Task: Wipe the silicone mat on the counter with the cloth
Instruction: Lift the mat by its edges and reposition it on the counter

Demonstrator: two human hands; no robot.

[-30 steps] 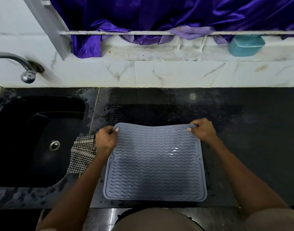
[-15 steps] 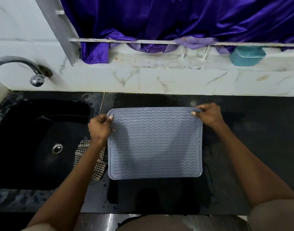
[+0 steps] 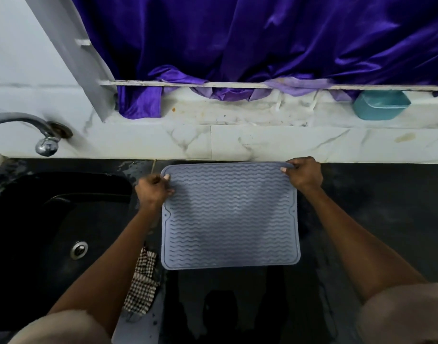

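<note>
A grey-blue silicone mat (image 3: 230, 217) with wavy ridges hangs lifted above the black counter (image 3: 376, 219), its ridged face toward me. My left hand (image 3: 153, 189) pinches its top left corner and my right hand (image 3: 303, 173) pinches its top right corner. The mat's top edge is level with the foot of the marble backsplash. A checked cloth (image 3: 142, 286) lies on the counter by the sink edge, partly under my left forearm; neither hand touches it.
A black sink (image 3: 51, 232) with a metal drain sits at the left, under a chrome tap (image 3: 36, 130). The counter below the mat looks wet. A teal dish (image 3: 381, 105) stands on the ledge at back right, below a purple curtain (image 3: 262, 45).
Both hands have raised the mat off the counter by its far corners, up and toward the wall, until it hangs. The cloth stayed by the sink.
</note>
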